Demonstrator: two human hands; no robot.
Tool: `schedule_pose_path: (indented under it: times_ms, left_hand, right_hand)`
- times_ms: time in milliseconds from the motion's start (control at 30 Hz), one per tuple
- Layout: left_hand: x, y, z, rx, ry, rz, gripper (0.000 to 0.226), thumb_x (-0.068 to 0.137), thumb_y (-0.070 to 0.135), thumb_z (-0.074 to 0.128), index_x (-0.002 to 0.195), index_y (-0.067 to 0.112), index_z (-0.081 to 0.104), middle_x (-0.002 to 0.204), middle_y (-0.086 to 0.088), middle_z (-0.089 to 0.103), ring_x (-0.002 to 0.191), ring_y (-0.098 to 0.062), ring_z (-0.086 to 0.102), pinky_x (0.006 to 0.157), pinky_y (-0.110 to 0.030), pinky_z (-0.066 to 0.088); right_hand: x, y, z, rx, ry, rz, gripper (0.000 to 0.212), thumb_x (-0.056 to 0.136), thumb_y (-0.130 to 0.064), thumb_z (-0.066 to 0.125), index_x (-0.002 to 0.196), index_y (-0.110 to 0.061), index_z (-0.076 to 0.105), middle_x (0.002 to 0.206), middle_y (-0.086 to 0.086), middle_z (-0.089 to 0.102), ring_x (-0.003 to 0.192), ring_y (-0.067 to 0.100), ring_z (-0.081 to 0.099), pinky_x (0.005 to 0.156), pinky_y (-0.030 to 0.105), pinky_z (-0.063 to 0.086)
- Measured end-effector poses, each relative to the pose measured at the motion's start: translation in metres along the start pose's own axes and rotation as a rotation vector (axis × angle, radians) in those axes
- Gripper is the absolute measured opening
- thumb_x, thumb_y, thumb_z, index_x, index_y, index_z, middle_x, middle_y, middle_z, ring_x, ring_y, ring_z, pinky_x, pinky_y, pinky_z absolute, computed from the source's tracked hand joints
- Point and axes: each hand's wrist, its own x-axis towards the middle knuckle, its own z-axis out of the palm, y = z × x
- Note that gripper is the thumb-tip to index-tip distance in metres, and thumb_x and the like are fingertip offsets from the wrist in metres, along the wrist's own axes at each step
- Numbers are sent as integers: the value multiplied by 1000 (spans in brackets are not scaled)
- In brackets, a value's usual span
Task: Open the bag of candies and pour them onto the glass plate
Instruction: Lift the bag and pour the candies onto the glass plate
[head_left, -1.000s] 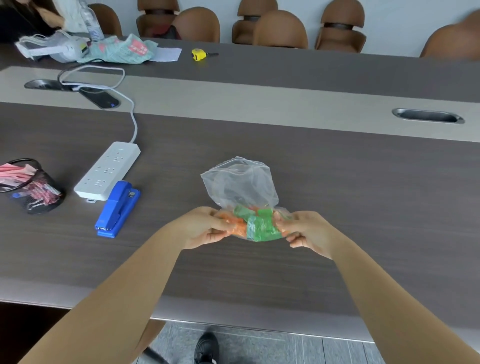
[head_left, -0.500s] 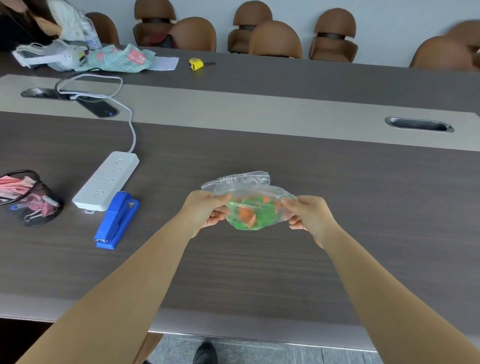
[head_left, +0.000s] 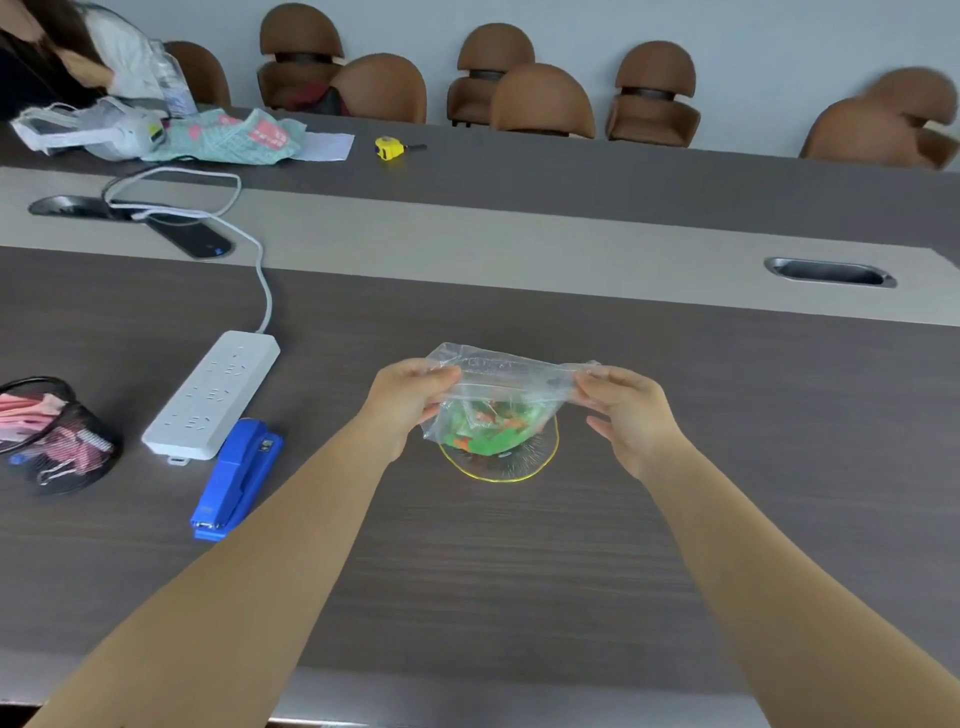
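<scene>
Over dark table, hands — left, right — pinch bag above plate.

Both forearms are bare to the frame edge; no sleeve shows. Left hand and right hand: no rings, watch, or gloves visible.

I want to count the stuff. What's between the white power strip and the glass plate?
Head view: only the blue stapler lies between power strip and glass plate.
</scene>
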Motion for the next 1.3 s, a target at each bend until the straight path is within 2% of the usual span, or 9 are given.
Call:
schedule_pose_path:
  times_ms: [133,233,400,533,667,833,967,1067,1300]
  left_hand:
    - [5,9,-4,-53,-48,15,10,85,14,61,77,18,56,85,2,60,90,-16,57,78,-23,46]
    - [7,17,-5,-113,-114,-1,10,85,14,61,77,17,55,90,-1,61,99,-22,57,80,-27,48]
    - [11,29,-4,-217,-183,7,12,85,10,59,75,14,53,92,-5,61,92,-25,60,89,-37,48]
    - [16,40,-2,-282,-185,35,15,86,5,56,74,13,53,88,-2,61,86,-22,60,82,-35,50]
    - [21,48,-2,-287,-177,29,17,86,5,57,73,14,50,81,0,57,85,-21,59,76,-33,51]
    - [26,52,-5,-276,-146,38,20,84,7,59,70,15,49,79,-1,55,79,-18,57,71,-29,50]
    - [29,60,-3,-291,-149,67,18,85,8,59,72,16,49,80,0,57,78,-17,56,69,-27,48]
    - [28,70,-3,-301,-160,95,19,85,8,59,72,16,48,81,1,58,77,-16,56,70,-27,48]
    - [27,89,-1,-328,-184,159,19,86,4,57,72,16,49,83,0,58,77,-15,55,73,-27,49]
  right_hand:
    - [2,-11,0,62,-8,-14,16,83,-7,56,70,-17,56,91,2,63,92,19,59,95,38,39]
    - [4,-20,-1,155,-73,-29,19,85,-5,53,69,-16,53,81,3,64,81,18,62,82,35,48]
    - [13,-30,2,266,-103,-54,16,85,-3,52,72,-12,53,60,-1,71,76,22,65,86,41,49]
    - [17,-41,6,311,-85,-102,14,86,-2,50,75,-11,50,71,6,66,69,21,66,83,40,52]
    - [20,-49,11,315,-94,-128,14,86,-3,52,75,-11,50,53,-3,70,55,14,69,64,29,59]
    - [21,-57,16,323,-87,-151,17,86,0,51,72,-11,49,48,-4,67,49,11,67,54,23,59]
    - [22,-64,17,336,-70,-198,19,86,2,50,72,-11,49,69,6,58,65,20,62,59,22,59]
    - [25,-70,17,368,-73,-228,19,86,2,49,73,-11,49,75,7,53,71,20,59,61,22,59]
    - [25,-85,16,384,-54,-281,23,84,4,51,68,-13,51,53,-4,62,50,7,63,58,21,58]
